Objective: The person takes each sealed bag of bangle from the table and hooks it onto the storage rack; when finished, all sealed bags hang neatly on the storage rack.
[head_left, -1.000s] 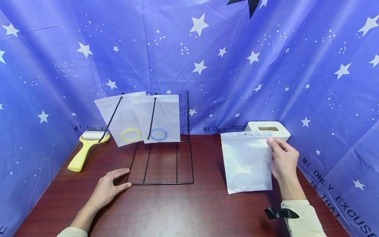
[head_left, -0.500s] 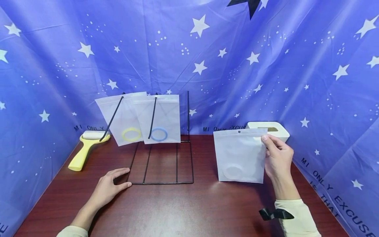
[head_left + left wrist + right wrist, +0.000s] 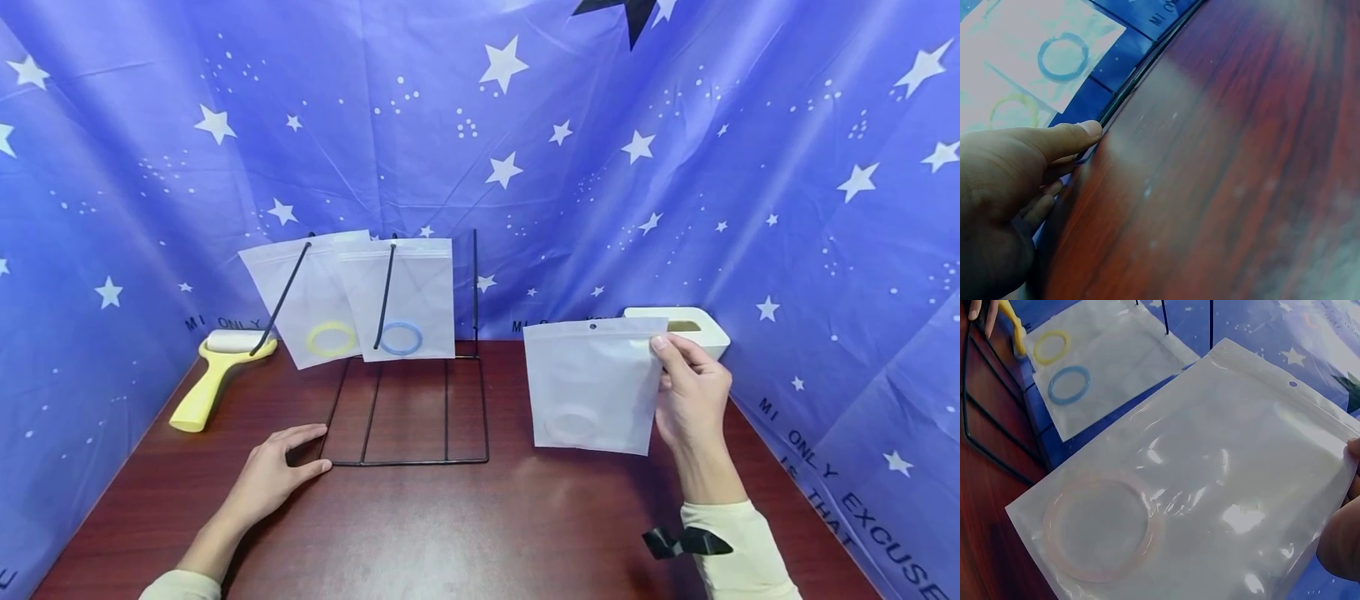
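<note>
My right hand (image 3: 694, 398) pinches the top right edge of a white zip bag (image 3: 592, 375), held upright above the table. A pale pink ring (image 3: 1060, 531) shows through the bag in the right wrist view, and a small hang hole lies near its top edge. At the front left corner of a black wire display rack (image 3: 408, 462), my left hand (image 3: 272, 467) holds the frame between thumb and fingers. Two similar bags hang on the rack's hooks: one with a yellow ring (image 3: 309, 340), one with a blue ring (image 3: 421, 338). The rack's right hook (image 3: 475, 283) carries no bag.
A yellow-handled lint roller (image 3: 198, 400) lies left of the rack. Behind my right hand stands a white box (image 3: 712, 333) with a slot in its top. A blue star-printed curtain (image 3: 570, 200) encloses the brown table (image 3: 420, 533) at the back and sides.
My right hand has moved left and slightly up with the bag, toward the rack, and the bag has turned a little. My left hand stays at the rack's corner.
</note>
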Action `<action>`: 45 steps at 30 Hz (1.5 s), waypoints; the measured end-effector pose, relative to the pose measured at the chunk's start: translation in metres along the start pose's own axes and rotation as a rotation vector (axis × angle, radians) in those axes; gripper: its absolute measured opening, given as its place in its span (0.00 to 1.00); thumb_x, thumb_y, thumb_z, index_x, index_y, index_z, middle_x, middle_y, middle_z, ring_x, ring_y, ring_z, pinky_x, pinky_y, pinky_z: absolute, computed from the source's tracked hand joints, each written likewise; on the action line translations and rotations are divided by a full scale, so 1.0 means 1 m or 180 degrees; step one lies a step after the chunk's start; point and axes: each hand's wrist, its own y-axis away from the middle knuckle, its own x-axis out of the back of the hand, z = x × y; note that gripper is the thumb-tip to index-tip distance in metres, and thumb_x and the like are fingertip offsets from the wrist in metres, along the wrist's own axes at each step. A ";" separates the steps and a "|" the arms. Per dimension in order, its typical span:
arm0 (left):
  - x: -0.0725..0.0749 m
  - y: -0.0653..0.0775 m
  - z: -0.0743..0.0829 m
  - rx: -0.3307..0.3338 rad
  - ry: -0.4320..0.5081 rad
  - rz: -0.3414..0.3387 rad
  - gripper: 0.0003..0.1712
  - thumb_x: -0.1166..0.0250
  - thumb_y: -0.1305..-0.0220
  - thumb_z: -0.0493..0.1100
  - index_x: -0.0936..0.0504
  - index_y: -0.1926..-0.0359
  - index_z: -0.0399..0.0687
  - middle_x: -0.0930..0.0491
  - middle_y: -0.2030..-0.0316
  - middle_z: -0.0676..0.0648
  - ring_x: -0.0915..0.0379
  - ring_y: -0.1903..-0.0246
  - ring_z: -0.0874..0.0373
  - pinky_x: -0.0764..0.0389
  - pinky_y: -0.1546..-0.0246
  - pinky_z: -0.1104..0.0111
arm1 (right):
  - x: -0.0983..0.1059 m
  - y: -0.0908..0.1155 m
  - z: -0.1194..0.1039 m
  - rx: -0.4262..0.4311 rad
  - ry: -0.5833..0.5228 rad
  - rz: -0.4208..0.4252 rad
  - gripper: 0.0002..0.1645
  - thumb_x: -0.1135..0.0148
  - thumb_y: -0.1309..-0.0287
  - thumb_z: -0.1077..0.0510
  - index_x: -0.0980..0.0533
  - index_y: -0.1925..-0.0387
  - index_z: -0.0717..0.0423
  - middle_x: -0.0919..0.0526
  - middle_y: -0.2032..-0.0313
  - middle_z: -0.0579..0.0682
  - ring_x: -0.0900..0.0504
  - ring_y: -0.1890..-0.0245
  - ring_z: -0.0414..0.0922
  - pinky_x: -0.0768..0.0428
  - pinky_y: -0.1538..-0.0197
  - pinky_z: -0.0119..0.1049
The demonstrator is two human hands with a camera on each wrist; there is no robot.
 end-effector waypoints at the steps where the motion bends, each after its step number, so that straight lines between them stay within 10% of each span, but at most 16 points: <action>1: 0.000 0.000 0.000 0.0011 0.0002 -0.0016 0.33 0.22 0.43 0.52 0.16 0.38 0.46 0.18 0.38 0.39 0.29 0.34 0.33 0.30 0.38 0.35 | -0.001 0.002 0.000 0.0004 -0.0006 -0.0003 0.11 0.34 0.41 0.76 0.13 0.72 0.63 0.15 0.78 0.48 0.27 0.83 0.35 0.33 0.82 0.22; 9: 0.002 -0.002 0.007 0.0042 -0.0092 -0.0028 0.32 0.21 0.42 0.51 0.16 0.39 0.44 0.17 0.39 0.38 0.27 0.34 0.33 0.27 0.39 0.36 | -0.012 0.016 -0.003 0.0012 -0.0017 -0.0086 0.10 0.35 0.39 0.75 0.13 0.70 0.63 0.13 0.75 0.51 0.17 0.78 0.40 0.18 0.75 0.28; 17: -0.009 -0.003 0.055 -0.0204 0.0140 0.0067 0.26 0.20 0.44 0.47 0.13 0.43 0.51 0.13 0.44 0.49 0.20 0.38 0.43 0.23 0.40 0.43 | -0.021 0.033 -0.003 0.0056 -0.0201 -0.0340 0.09 0.35 0.40 0.76 0.13 0.69 0.65 0.12 0.72 0.52 0.14 0.72 0.42 0.15 0.67 0.29; 30: -0.054 0.002 0.133 -0.0438 0.1383 -0.0525 0.23 0.22 0.42 0.48 0.13 0.44 0.60 0.12 0.48 0.57 0.17 0.43 0.57 0.17 0.42 0.61 | -0.039 0.066 0.003 -0.0029 -0.0482 -0.0671 0.07 0.33 0.40 0.75 0.13 0.68 0.66 0.13 0.72 0.51 0.15 0.72 0.39 0.15 0.64 0.28; 38: -0.072 0.005 0.146 -0.0319 0.2105 -0.0843 0.18 0.24 0.39 0.44 0.14 0.50 0.43 0.10 0.54 0.43 0.12 0.54 0.60 0.13 0.48 0.66 | -0.052 0.082 0.012 -0.0130 -0.0418 -0.0829 0.07 0.33 0.39 0.73 0.13 0.67 0.62 0.12 0.71 0.49 0.14 0.72 0.38 0.15 0.64 0.28; 45: -0.068 0.006 0.146 -0.0256 0.2144 -0.0793 0.12 0.25 0.38 0.44 0.13 0.60 0.41 0.09 0.63 0.43 0.11 0.65 0.60 0.13 0.59 0.72 | -0.061 0.089 0.015 -0.0154 -0.0326 -0.0920 0.15 0.41 0.36 0.76 0.13 0.67 0.59 0.12 0.69 0.47 0.14 0.71 0.37 0.15 0.64 0.28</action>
